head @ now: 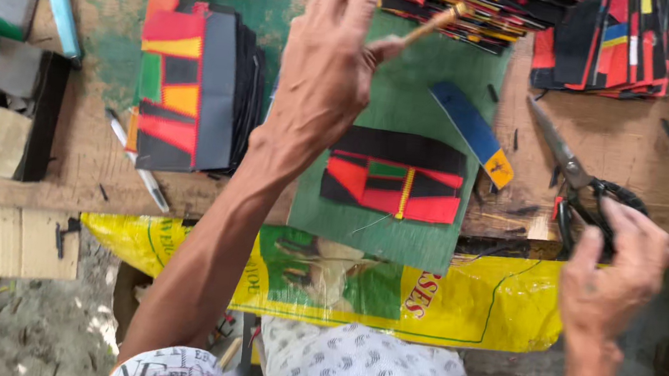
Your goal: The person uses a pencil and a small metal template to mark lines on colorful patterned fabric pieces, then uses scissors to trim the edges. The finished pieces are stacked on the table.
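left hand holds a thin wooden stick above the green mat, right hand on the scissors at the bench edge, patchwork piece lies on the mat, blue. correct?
Not quite. The head view shows the patchwork piece is red, black and green, not blue. The rest holds: left hand holds a thin wooden stick above the green mat; right hand is on the scissors at the bench edge.

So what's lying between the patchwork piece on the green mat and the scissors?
In the head view, a blue strip with a yellow tip lies between the patchwork piece and the scissors, partly on the green mat.
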